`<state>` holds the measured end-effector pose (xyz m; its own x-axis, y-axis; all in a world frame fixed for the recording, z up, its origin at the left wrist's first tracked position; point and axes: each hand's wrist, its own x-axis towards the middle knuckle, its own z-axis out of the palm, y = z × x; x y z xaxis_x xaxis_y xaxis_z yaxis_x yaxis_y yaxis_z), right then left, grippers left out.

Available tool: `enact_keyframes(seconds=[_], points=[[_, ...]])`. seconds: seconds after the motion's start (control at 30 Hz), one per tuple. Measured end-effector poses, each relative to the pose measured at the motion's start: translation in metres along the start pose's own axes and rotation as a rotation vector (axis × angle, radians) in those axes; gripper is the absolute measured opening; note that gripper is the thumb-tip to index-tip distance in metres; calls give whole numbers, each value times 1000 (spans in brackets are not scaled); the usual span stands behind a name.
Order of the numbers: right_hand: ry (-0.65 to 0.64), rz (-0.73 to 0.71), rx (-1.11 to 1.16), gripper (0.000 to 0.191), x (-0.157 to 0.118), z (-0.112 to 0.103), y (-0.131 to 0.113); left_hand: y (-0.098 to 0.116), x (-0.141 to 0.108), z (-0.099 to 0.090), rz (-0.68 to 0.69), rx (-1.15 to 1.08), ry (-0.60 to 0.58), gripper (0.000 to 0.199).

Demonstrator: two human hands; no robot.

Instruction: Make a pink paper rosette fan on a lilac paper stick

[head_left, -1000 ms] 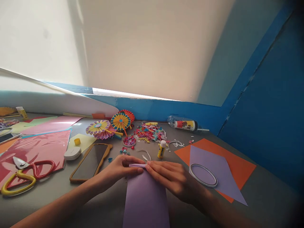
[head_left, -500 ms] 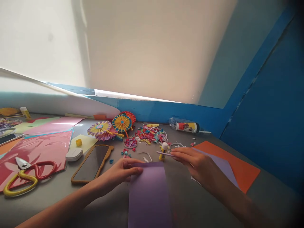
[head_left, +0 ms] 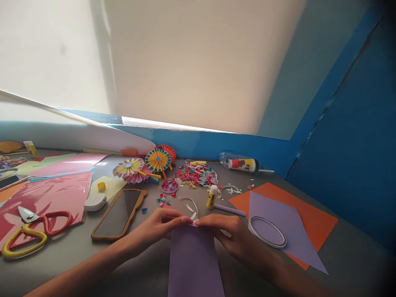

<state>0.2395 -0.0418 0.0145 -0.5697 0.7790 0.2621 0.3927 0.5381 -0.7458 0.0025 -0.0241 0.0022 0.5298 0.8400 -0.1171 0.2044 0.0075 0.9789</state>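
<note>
L hand (head_left: 168,222) & R hand (head_left: 225,227) both pinch, fingers narrow, at the far edge of a long, flat purple paper strip (head_left: 196,264), which runs nearward betw. them. Uneven pull from either could skew or crease that edge. Upright white-topped yellow glue stick (head_left: 212,198), just beyond R hand, might topple if knuckled, poss. nudging the slim lilac paper roll (head_left: 230,210) beside it.

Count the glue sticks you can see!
2. The nearer glue stick stands just beyond the right hand; the farther glue stick is at the far left, towards the back. More could be hidden.
</note>
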Motion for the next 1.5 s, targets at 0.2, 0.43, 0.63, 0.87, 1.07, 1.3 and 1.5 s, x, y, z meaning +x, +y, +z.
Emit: enact_keyframes(seconds=[0.2,0.43,0.63,0.87,1.07,1.3,1.5], points=[[15,212,184,24,2,5,-6,-7,5,0,107,-5,-49,35],[44,295,276,29,5,12,-5,-14,8,5,131,115,-45,34],[8,347,322,34,5,16,2,-21,11,5,116,142,-28,37],[18,335,224,30,4,15,0,-18,8,5,106,155,-39,35],[-1,304,214,31,3,13,-1,-17,8,6,117,116,-65,38],[10,287,244,28,2,15,2,-19,9,5,116,174,-17,37],[29,337,226,28,3,13,-1,-17,9,4,112,142,-33,36]])
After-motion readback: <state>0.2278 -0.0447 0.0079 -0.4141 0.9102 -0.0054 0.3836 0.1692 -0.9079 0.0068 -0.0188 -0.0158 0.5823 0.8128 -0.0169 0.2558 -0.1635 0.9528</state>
